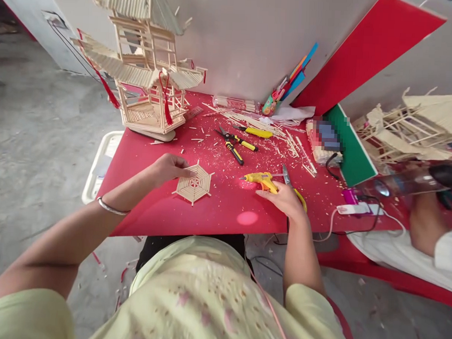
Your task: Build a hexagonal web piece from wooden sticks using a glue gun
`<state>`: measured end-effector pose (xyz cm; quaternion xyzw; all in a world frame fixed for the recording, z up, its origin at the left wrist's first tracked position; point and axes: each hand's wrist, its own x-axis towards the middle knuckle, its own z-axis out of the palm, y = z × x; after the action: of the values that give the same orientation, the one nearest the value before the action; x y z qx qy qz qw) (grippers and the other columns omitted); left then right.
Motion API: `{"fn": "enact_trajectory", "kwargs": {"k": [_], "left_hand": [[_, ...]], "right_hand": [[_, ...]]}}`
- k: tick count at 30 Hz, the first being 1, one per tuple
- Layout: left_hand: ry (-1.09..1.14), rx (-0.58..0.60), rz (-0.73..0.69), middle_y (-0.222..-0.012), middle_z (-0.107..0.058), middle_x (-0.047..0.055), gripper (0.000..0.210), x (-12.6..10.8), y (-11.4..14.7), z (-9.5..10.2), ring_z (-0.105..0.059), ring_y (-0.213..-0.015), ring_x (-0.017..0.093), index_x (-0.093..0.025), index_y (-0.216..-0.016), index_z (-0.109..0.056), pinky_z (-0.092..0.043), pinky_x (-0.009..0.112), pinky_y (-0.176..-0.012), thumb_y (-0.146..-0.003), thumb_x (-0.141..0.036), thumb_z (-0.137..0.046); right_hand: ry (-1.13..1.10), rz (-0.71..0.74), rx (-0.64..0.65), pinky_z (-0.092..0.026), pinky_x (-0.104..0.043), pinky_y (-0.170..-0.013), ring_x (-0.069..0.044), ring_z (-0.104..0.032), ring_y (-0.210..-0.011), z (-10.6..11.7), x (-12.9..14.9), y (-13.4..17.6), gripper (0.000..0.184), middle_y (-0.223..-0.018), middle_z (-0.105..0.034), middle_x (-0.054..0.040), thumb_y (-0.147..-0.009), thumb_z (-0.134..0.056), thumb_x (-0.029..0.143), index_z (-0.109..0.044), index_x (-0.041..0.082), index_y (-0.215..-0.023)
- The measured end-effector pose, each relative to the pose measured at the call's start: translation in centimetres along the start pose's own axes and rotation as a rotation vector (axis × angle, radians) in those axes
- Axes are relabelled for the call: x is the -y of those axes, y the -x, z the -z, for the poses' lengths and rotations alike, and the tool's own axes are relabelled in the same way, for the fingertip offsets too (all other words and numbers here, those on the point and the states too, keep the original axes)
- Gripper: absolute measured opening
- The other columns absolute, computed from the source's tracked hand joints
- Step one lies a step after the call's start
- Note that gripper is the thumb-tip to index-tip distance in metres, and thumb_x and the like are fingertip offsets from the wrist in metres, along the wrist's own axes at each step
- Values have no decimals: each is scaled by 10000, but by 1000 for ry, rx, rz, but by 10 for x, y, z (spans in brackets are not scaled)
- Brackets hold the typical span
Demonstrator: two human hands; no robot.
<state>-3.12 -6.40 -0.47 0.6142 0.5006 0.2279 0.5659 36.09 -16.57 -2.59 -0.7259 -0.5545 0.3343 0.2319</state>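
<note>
My left hand (170,168) pinches the upper left edge of a hexagonal web-shaped lattice of thin wooden sticks (198,192), held at the red table's front left part. In my right hand (284,197) is a yellow hot glue gun (258,178), its nozzle pointing left toward the lattice but apart from it. My fingers wrap its handle near the orange trigger. Right beside the glue gun lies a pair of pliers (286,174), partly hidden behind my hand. Yellow-and-black cutters (232,142) and a yellow-handled tool (258,132) rest farther back.
A tall stick pagoda model (150,106) with red tassels stands back left. Loose sticks (247,115) and shavings cover the back of the red table (149,213). A cup of pens (271,104), a green board (349,145) and a power strip (353,209) are to the right, near another person's arm (428,223).
</note>
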Motion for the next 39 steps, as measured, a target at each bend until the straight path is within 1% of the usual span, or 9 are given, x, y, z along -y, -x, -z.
{"fn": "enact_trajectory", "kwargs": {"k": [4,8,10,12,15,18,20,30,39], "left_hand": [[-133,-2,17,-627,-689,46,405,11,-5,4,-543,-535,132,-182,-653,-766,-387,256,-490,-573,-558,-894],[-363,-132,-45,-788,-765,64,373,25,-3,12,-595,-620,157,-203,-823,-817,-441,267,-567,-677,-546,-831],[-498,-226,-112,-874,-775,69,383,33,0,15,-581,-627,149,-216,-906,-821,-439,265,-580,-706,-544,-814],[-580,-247,-171,-903,-760,68,433,38,5,17,-560,-630,139,-217,-970,-814,-440,265,-599,-725,-574,-799],[-632,-191,-217,-873,-721,49,505,45,12,16,-557,-659,138,-205,-1055,-790,-441,264,-636,-773,-621,-748],[-674,-162,-233,-906,-721,38,498,49,16,12,-591,-710,149,-210,-1110,-762,-447,265,-675,-821,-610,-699],[-684,-171,-241,-947,-731,37,482,52,18,9,-619,-750,157,-217,-1141,-748,-452,263,-695,-837,-587,-684],[-723,-235,-172,-751,-703,12,423,55,26,-2,-609,-649,151,-223,-1096,-758,-422,255,-639,-879,-559,-621],[-735,-260,-121,-712,-705,11,434,54,29,-6,-632,-638,160,-228,-1106,-753,-429,256,-634,-875,-570,-619]], "right_hand": [[176,97,-18,-462,-313,-709,-220,-635,-779,-7,9,-17,636,-889,-732,-66,-743,-765,715,-733,159,-1050],[476,273,-360,-491,-426,-904,-313,-642,-1060,-16,28,-8,595,-1153,-702,-181,-809,-794,525,-695,128,-1241],[415,393,-474,-487,-435,-972,-293,-637,-1117,-30,39,5,445,-1193,-700,-165,-906,-714,427,-699,164,-1265],[220,506,-430,-516,-367,-946,-230,-678,-1026,-54,52,17,262,-1092,-741,-101,-988,-611,371,-752,212,-1142],[15,562,-261,-538,-289,-872,-181,-706,-919,-100,68,24,215,-995,-763,-53,-1012,-582,342,-771,245,-1045],[0,527,-176,-534,-269,-832,-173,-715,-894,-137,79,20,204,-988,-765,-44,-1010,-590,323,-768,249,-1076],[31,497,-158,-530,-268,-821,-176,-721,-896,-150,83,15,203,-990,-770,-39,-1004,-604,333,-769,252,-1091],[81,461,-150,-512,-271,-782,-170,-725,-881,-157,89,10,208,-968,-783,-22,-1003,-606,333,-786,260,-1075],[76,423,-143,-513,-267,-758,-163,-718,-827,-156,93,8,212,-934,-780,-14,-1003,-603,342,-782,256,-1077]]}}
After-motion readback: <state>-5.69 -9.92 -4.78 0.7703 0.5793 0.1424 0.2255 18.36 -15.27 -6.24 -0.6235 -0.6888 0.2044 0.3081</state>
